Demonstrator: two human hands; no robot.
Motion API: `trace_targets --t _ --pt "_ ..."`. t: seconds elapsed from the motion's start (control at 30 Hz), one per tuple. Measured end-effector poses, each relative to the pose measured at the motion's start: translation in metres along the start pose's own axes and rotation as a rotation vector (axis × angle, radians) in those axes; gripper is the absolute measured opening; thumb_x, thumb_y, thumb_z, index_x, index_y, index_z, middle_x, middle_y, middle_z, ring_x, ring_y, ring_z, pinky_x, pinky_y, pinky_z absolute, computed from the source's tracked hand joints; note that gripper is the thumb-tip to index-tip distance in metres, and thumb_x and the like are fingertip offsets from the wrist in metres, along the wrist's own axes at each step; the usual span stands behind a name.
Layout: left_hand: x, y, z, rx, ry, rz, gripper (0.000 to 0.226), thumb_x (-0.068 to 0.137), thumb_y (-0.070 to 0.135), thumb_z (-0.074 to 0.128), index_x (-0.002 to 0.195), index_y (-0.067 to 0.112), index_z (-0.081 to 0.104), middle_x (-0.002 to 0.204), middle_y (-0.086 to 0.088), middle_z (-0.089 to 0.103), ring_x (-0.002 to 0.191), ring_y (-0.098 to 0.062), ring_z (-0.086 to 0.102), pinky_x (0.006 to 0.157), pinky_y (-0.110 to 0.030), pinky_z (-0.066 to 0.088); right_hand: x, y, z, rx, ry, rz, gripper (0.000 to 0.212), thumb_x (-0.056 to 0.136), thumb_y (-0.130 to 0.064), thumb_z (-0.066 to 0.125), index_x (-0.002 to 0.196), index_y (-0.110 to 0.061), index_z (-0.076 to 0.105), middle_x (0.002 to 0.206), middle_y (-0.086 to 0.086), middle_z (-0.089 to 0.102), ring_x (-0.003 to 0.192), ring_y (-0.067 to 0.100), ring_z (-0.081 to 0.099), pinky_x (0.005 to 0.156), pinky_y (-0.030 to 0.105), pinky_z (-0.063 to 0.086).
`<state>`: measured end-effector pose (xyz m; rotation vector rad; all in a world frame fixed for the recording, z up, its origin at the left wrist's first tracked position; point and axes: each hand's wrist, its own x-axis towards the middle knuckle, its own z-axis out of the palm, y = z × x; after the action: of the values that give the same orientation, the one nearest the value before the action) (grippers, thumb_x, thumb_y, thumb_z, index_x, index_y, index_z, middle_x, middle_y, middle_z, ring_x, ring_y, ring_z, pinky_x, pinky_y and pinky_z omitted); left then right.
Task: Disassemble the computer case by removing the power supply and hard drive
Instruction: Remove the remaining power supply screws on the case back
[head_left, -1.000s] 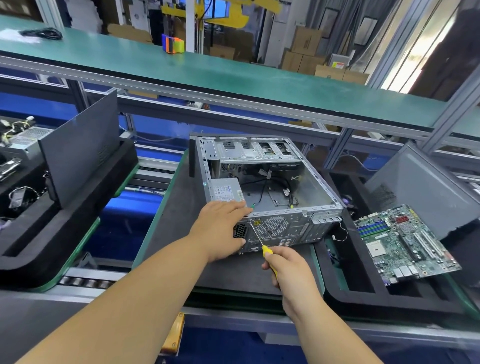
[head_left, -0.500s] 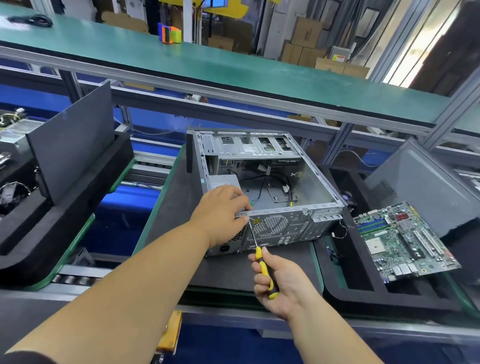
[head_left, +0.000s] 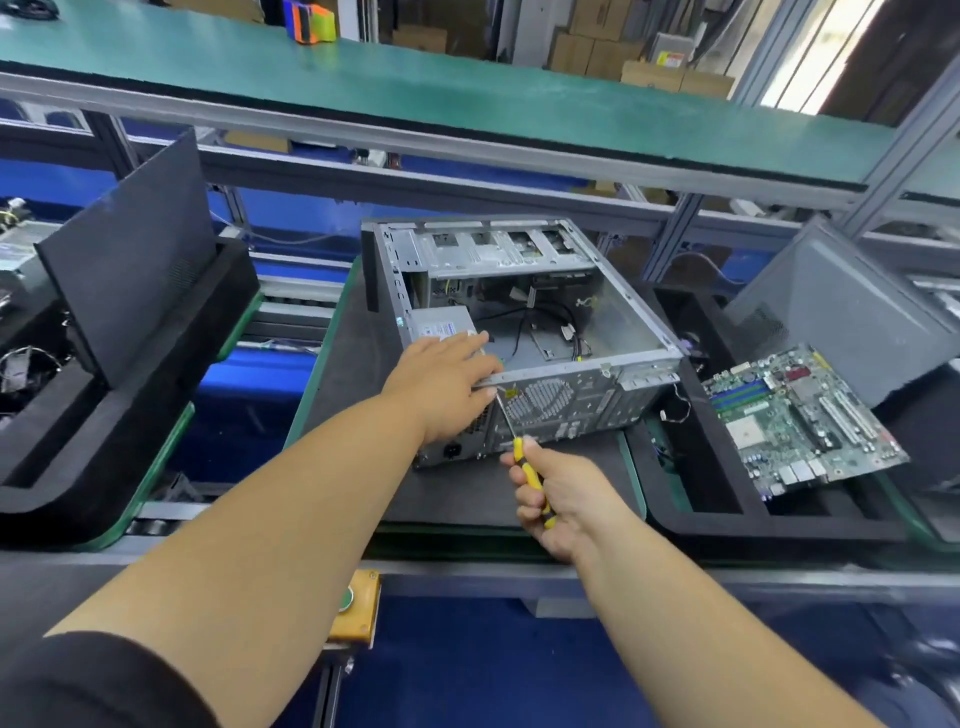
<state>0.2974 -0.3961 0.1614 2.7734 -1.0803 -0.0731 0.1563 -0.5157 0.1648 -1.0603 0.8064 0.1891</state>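
1. Filling the middle of the frame, the computer case (head_left: 524, 338) lies on its side on a dark mat on the bench (head_left: 337, 364), open side up, with its perforated rear panel facing the viewer. Keep it flat and pinned so the screwdriver's push does not slide it.
2. To the right of centre, a green motherboard (head_left: 800, 415) leans in a black foam tray (head_left: 727, 519), well apart from the work. It seems already out, so the job is likely partway along.
3. Inside the case at its near left corner sits the grey power supply (head_left: 441, 325), still in place. The hard drive cannot be picked out among the bays at the far end.
4. The left hand (head_left: 441, 379) reaches in from lower left, fingers spread flat over the case's top rear edge and the power supply, pressing down, gripping nothing. It should stay clear of the tool tip just beside it.
5. The right hand (head_left: 561, 499), low of centre, is closed around the yellow handle of a screwdriver (head_left: 511, 423).
6. The thin shaft slants up and left to a screw point at the top left of the rear panel, just under the left fingertips. Judging by this, a power supply screw is being undone: keep the shaft in line with the screw, press firmly, turn slowly, and catch the screw.
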Motion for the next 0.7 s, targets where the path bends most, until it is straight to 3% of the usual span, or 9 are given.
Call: trace_targets --t 0.27,0.37,0.5,0.6,0.7 --pt "0.006 0.000 -0.005 0.051 0.006 0.003 0.044 0.102 0.047 0.035 0.145 0.036 0.039 0.164 0.006 0.012 0.150 -0.015 0.011 0.119 -0.039 0.010 0.006 0.005 0.010 -0.272 0.121 -0.213 0.027 0.103 -0.025 0.050 0.081 -0.011 0.055 0.061 0.002 0.044 0.037 0.009 0.026 0.036 0.018 0.020" --pt "0.005 -0.002 -0.004 0.049 0.017 0.002 0.044 0.102 0.047 0.035 0.145 0.036 0.040 0.164 0.006 0.014 0.150 -0.015 0.012 0.118 -0.039 0.011 0.005 0.004 0.012 -0.224 0.119 -0.127 0.031 0.102 -0.030 0.050 0.080 -0.011 0.058 0.060 0.002 0.046 0.039 0.010 0.031 0.036 0.019 0.025" --pt "0.006 -0.004 -0.003 0.031 0.025 0.013 0.045 0.100 0.047 0.040 0.144 0.039 0.041 0.164 0.006 0.016 0.150 -0.014 0.013 0.117 -0.039 0.012 0.003 0.002 0.002 -0.046 -0.036 0.030 0.037 0.102 -0.031 0.047 0.088 -0.002 0.066 0.061 0.005 0.059 0.043 0.011 0.048 0.042 0.021 0.040" --pt "0.007 -0.006 -0.003 0.012 0.026 0.020 0.045 0.098 0.045 0.044 0.143 0.039 0.041 0.164 0.006 0.017 0.150 -0.014 0.013 0.117 -0.038 0.011 0.006 0.002 -0.006 -0.025 -0.065 0.013 0.036 0.101 -0.029 0.053 0.088 0.000 0.068 0.063 0.005 0.064 0.046 0.010 0.054 0.045 0.020 0.046" --pt "0.009 -0.006 -0.004 -0.003 0.021 0.010 0.047 0.096 0.042 0.047 0.143 0.041 0.042 0.164 0.007 0.016 0.150 -0.012 0.012 0.117 -0.037 0.010 0.014 0.004 -0.007 -0.147 0.016 -0.062 0.023 0.094 -0.030 0.067 0.083 -0.010 0.065 0.070 0.002 0.062 0.048 0.010 0.055 0.044 0.023 0.045"
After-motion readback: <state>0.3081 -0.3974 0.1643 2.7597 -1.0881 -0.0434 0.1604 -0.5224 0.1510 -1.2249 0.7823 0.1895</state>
